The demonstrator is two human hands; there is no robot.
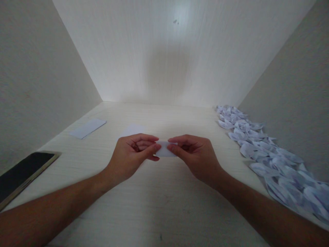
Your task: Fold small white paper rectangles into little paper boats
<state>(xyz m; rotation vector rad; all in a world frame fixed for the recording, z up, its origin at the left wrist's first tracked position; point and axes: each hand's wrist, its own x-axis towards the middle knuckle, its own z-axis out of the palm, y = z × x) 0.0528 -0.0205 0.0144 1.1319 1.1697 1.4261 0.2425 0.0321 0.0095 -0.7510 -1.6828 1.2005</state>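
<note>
Between my two hands is a small white piece of paper (166,151), held up a little in front of me. My left hand (135,149) pinches its left end between thumb and fingers. At the right end, the thumb and index finger of my right hand (194,151) grip the paper's upper part. Parts of the paper are hidden behind the fingertips, and I cannot tell how it is folded. Just beyond my left hand, another white sheet (133,129) lies on the pale table (159,206), partly covered by the hand.
A stack of white paper strips (88,128) lies at the left. Nearer on that side is a phone (25,171) with a dark screen. Many folded white paper pieces (272,157) are heaped along the right wall. Walls stand at the left, back and right.
</note>
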